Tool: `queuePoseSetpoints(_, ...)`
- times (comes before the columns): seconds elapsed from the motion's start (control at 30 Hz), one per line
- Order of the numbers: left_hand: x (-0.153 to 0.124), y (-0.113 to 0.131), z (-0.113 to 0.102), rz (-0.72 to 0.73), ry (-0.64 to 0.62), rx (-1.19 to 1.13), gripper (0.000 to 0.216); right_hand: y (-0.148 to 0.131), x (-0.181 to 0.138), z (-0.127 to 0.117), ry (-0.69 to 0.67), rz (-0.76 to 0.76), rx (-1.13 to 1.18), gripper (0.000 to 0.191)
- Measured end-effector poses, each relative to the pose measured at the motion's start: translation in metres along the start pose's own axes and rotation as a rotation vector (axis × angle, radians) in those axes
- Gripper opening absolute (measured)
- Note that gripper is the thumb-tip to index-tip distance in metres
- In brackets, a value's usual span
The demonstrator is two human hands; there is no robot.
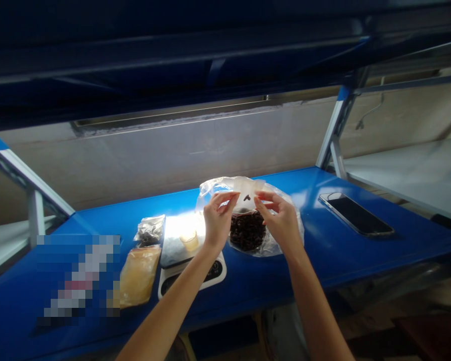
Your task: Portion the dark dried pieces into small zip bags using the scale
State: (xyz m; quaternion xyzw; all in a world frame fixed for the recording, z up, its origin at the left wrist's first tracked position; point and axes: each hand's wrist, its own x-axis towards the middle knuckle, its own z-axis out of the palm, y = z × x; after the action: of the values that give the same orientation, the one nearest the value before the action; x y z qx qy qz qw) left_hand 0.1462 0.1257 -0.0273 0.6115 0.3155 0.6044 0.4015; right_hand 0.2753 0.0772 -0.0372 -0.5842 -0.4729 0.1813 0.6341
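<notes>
My left hand [218, 218] and my right hand [280, 218] are raised over a large clear plastic bag [285, 240], thumb and fingers pinched on each. Whitish, see-through plastic seems to stretch between the fingertips; whether it is a separate small bag or the large bag's edge, I cannot tell. A small dark piece [247, 197] shows between the fingertips. Below lies a heap of dark brown, dried-looking pieces [248, 231] in the large bag. Left of my left hand, a small yellowish cup [189, 240] stands on a white kitchen scale [220, 271], partly behind my forearm.
Left of the scale lie a yellowish bag [140, 276] and a silvery bag [150, 228] with dark contents. A phone [355, 214] rests on the blue tabletop [308, 200] at right. A dark shelf [195, 65] hangs low overhead, with metal posts [330, 130] either side.
</notes>
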Motion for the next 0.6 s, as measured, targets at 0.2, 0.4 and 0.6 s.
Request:
queuePoseSetpoints(0.2, 0.0004, -0.0017, 0.0006, -0.012, 0.008, 0.034, 0.016, -0.0046, -0.0010, 0.0001, 0.027, 0.012, 0.051, 0.035)
queuePoseSetpoints(0.4, 0.0008, -0.0026, 0.0002, -0.002, -0.055, 0.078, 0.015, -0.0015, 0.0001, 0.0004, -0.004, -0.018, 0.007, 0.034)
queuePoseSetpoints(0.6, -0.0032, -0.0030, 0.0022, 0.007, -0.094, 0.117, 0.013, -0.0002, -0.0004, 0.0036, -0.049, -0.039, -0.029, 0.032)
